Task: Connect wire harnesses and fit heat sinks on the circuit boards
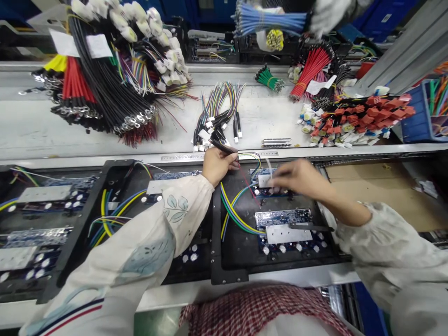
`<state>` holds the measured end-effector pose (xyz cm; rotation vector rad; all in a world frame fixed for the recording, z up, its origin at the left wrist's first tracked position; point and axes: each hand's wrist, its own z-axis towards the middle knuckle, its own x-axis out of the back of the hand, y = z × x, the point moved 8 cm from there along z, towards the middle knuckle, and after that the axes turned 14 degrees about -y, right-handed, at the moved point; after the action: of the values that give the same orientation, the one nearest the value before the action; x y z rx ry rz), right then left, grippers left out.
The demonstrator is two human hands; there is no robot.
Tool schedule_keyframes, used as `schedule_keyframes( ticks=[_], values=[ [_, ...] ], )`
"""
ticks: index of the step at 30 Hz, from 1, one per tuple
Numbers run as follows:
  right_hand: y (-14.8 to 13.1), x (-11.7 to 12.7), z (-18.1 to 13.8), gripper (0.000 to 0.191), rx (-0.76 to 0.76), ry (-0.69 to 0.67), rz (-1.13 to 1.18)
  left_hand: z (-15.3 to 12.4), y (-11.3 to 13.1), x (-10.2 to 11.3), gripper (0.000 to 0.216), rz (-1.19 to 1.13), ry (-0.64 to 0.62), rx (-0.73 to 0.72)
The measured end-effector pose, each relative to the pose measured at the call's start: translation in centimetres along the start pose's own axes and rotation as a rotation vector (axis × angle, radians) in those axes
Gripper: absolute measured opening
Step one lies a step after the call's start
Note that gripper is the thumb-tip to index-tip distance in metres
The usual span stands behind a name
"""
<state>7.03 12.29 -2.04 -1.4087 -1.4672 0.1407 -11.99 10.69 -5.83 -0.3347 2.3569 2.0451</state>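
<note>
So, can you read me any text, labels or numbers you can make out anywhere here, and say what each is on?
No text here can be read.
White tags on the black wire bundle: too blurred to tell whether anything is printed.
White tag by the red wires: too blurred to read.
Strip along the bench edge: marks too small to read.
Circuit boards in the black tray: printing too small to read.

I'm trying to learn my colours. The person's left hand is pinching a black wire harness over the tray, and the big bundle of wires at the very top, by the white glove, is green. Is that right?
Not quite. The head view shows that top bundle of wires, beside the white-gloved hand, is blue, not green. The rest holds: the left hand pinches a black wire harness over the tray.
</note>
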Motion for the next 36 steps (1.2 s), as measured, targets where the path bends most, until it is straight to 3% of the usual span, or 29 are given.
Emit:
schedule_keyframes(
  ticks=[2, 4, 9, 19, 28, 36],
  values=[
    [1.5, 3.5, 0.7, 0.014, -0.040, 0.306, -0.080, -0.1, 0.0, -0.1, 0.009, 0.014, -0.011, 0.016],
    [2.8, 4.5, 2.2, 0.014, -0.059, 0.397, -0.168, -0.1, -0.1, -0.2, 0.009, 0.020, -0.012, 0.030],
    [4.8, 3.3, 4.4, 0.016, -0.044, 0.328, -0.066, -0.1, -0.3, 0.0, 0.008, 0.045, -0.012, 0.059],
    [4.7, 3.1, 4.5, 0.015, -0.054, 0.312, -0.066, -0.1, -0.6, 0.1, 0.009, 0.038, -0.011, 0.046],
    [3.7, 2.7, 4.6, 0.012, -0.040, 0.280, -0.187, -0.2, -0.4, 0.1, 0.008, 0.040, 0.004, 0.053],
    [3.7, 2.8, 4.8, 0.010, -0.132, 0.309, -0.294, -0.1, -0.5, 0.2, 0.008, 0.044, 0.010, 0.062]
  ],
)
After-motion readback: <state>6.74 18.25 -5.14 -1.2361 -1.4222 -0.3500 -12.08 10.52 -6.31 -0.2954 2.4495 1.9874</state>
